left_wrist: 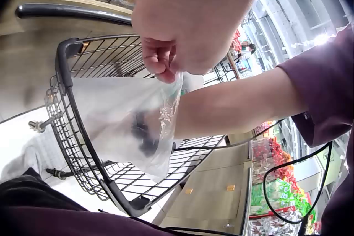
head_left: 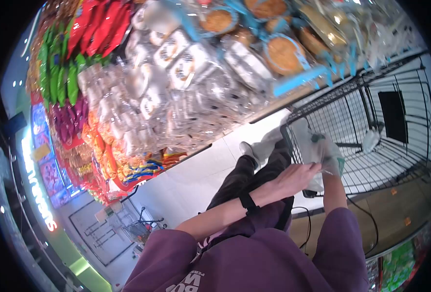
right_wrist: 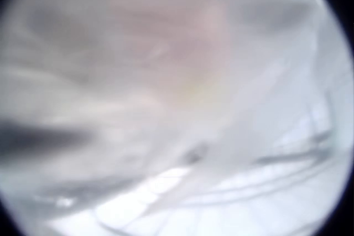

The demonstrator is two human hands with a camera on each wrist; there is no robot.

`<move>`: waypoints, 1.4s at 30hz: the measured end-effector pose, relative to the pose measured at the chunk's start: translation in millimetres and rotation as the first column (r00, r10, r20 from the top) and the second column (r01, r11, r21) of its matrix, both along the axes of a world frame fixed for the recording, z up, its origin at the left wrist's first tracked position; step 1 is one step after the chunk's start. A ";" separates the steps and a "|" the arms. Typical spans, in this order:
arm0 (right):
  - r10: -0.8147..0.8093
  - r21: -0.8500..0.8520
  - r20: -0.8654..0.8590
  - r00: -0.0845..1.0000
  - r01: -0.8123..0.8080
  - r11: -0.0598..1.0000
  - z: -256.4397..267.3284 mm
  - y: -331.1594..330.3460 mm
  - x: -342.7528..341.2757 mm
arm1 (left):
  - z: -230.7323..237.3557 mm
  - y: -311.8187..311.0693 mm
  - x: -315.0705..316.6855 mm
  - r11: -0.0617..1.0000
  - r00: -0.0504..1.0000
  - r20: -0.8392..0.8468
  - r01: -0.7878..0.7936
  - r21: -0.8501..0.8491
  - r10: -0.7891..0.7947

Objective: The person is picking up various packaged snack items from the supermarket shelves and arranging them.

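Observation:
A thin, translucent plastic bag [left_wrist: 116, 95] hangs over the near end of a black wire shopping cart [head_left: 354, 117]. My left hand [head_left: 298, 178] pinches the bag's open rim between thumb and fingers, as the left wrist view also shows. The right forearm [left_wrist: 238, 103] reaches through that opening into the bag. Blurred behind the plastic are my right hand [left_wrist: 108, 131] and the dark band on its wrist. How the right fingers lie inside cannot be made out. Milky plastic fills most of the right wrist view.
A display of wrapped snacks and round baked goods [head_left: 283, 53] runs along the far side. A small crumpled clear wrapper [head_left: 370, 140] lies in the cart. Black cables [left_wrist: 271, 172] hang beside me. More packets [head_left: 399, 265] stand on a low shelf at lower right.

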State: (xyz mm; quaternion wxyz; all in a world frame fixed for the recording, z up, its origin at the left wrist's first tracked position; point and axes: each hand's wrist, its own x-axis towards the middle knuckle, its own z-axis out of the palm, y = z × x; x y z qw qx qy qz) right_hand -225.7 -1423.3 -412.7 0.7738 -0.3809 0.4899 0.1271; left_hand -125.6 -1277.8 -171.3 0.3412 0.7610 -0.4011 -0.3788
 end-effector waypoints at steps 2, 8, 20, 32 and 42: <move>0.144 -0.169 0.015 0.990 -0.139 0.976 16.5 1.0 -4.4 | 4.2 2.7 4.3 0.998 0.999 -0.029 -0.030 0.052 0.031; 0.803 -0.610 -0.280 0.527 -0.743 0.275 -93.3 -4.3 6.6 | -43.9 20.6 -0.7 0.999 0.995 0.100 0.025 0.044 -0.029; 0.829 -0.890 -0.441 0.342 -0.287 -0.355 -77.0 22.5 -8.5 | -82.8 52.4 14.1 0.964 0.960 0.252 -0.176 0.197 0.124; 0.485 -0.519 0.371 0.792 -0.256 0.816 282.3 18.4 63.2 | -41.6 86.1 50.9 0.893 0.946 0.046 -0.318 0.318 0.321; 0.516 -0.437 0.482 0.708 -0.316 0.842 362.3 83.2 102.4 | 94.7 155.2 40.9 0.622 0.653 -0.471 -0.743 -0.248 0.593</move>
